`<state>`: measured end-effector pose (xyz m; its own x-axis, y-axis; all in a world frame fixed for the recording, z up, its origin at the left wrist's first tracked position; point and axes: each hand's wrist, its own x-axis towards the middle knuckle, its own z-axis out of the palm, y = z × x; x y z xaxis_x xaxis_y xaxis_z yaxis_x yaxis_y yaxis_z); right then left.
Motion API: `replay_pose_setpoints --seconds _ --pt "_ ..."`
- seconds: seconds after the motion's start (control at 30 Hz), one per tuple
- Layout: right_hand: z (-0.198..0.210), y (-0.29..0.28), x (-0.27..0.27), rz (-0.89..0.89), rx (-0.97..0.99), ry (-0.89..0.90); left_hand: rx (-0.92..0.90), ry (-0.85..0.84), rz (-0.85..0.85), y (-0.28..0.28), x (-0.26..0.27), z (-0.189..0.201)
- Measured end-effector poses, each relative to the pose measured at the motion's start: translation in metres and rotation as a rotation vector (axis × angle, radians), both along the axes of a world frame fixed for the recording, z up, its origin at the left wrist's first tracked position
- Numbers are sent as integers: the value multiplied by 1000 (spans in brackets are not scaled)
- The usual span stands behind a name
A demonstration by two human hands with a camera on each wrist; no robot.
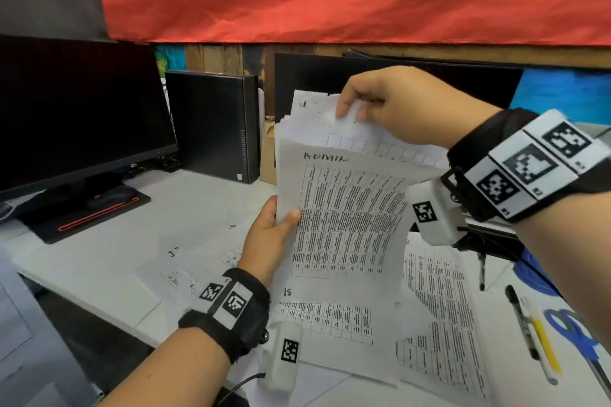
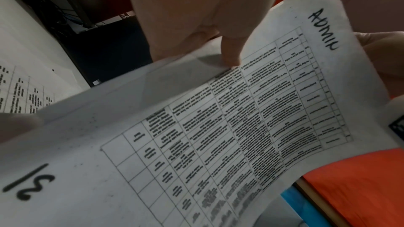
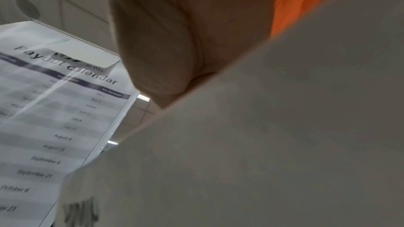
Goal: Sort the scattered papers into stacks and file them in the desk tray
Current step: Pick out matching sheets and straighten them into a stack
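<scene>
While both hands are raised mid-frame in the head view, state per item:
Left hand (image 1: 269, 235): thumb and fingers pinch the left edge of a white printed-table paper sheaf headed "ADMIN" (image 1: 347, 218), held upright above the desk.
Right hand (image 1: 393, 106): fingers curled, pinching the top edge of a rear sheet of that sheaf.
Loose white table-printed sheets (image 1: 330, 324): flat on the white desk (image 1: 185, 208), lower centre and lower right.
Black monitor (image 1: 72, 116): left.
Blue-handled scissors (image 1: 577, 334), pens (image 1: 525, 324): lower right.
Desk tray: cannot tell.
</scene>
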<state>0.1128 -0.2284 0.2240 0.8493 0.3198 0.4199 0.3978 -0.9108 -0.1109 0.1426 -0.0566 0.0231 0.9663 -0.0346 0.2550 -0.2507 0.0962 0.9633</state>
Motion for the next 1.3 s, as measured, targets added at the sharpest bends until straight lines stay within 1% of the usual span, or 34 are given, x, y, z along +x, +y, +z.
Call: replay_pose_setpoints --seconds 0.17,0.2,0.3,0.37,0.43,0.53,0.6,0.63,0.77,0.87,0.9,0.97,1.03,1.13,1.23,1.3 --pt "-3 9 0 21 -8 21 9 -10 16 0 4 6" --pt "-4 10 0 17 -53 24 13 -15 22 -1 5 7" --pt "-8 13 1 -37 -305 56 18 -23 26 -4 8 10" --pt "-16 17 5 -62 -439 72 17 -25 22 -6 8 12" --pt "-22 17 8 -79 -462 92 16 -28 45 -7 8 12" --pt "-19 2 9 -117 -287 104 -10 -37 119 -7 8 14" --pt "-15 -16 5 -164 -180 135 -13 -48 173 -4 10 17" --pt "-14 -27 2 -163 -96 145 -10 -55 198 -3 11 19" --pt "-32 -67 -10 -110 315 147 7 -75 256 2 14 26" --pt "-63 -87 -10 -12 707 235 12 -85 288 1 14 31" --pt "-73 -92 -9 -5 779 265 13 -86 292 -1 14 32" --pt "-92 -93 -7 6 828 326 23 -85 287 -4 14 34" --pt "-113 -87 -2 -9 856 327 32 -84 264 -9 13 36" --pt "-136 -70 4 -108 975 223 35 -95 249 -19 9 39" --pt "-140 -56 5 -165 1106 56 31 -130 281 -26 5 42" --pt "-139 -48 -1 -167 1140 -58 55 -179 303 -30 0 42"
